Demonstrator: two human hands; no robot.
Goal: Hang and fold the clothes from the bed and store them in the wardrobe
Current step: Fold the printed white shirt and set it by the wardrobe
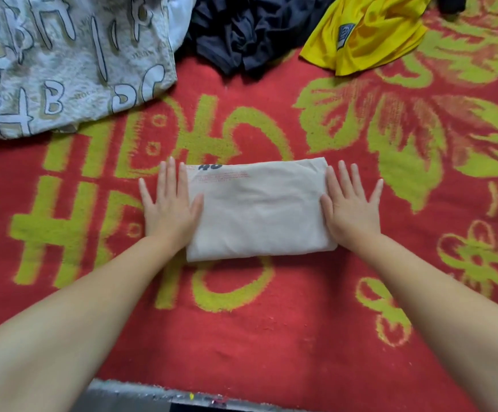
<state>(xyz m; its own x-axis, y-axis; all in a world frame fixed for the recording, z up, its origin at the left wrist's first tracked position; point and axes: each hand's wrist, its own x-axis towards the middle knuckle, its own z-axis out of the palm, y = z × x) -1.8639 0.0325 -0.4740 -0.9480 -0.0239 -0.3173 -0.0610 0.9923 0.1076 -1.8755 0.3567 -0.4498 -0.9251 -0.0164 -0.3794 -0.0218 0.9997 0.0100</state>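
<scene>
Folded beige garment (256,212) lies flat on the red bedspread (271,322), long axis running left-right, printed edge away from me. My left hand (169,203) and right hand (350,203) press its 2 short ends, fingers straight. Beyond it: lettered fabric (72,60), dark clothes (247,31), yellow shirt (366,31).

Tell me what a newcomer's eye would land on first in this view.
First, the folded beige garment in the middle of the red and yellow-green blanket, with the left hand and right hand lying flat with straight fingers at its two ends. Next, the unfolded clothes along the far edge: a grey lettered garment at far left, a dark garment in the middle, and a bright yellow shirt at far right.
</scene>
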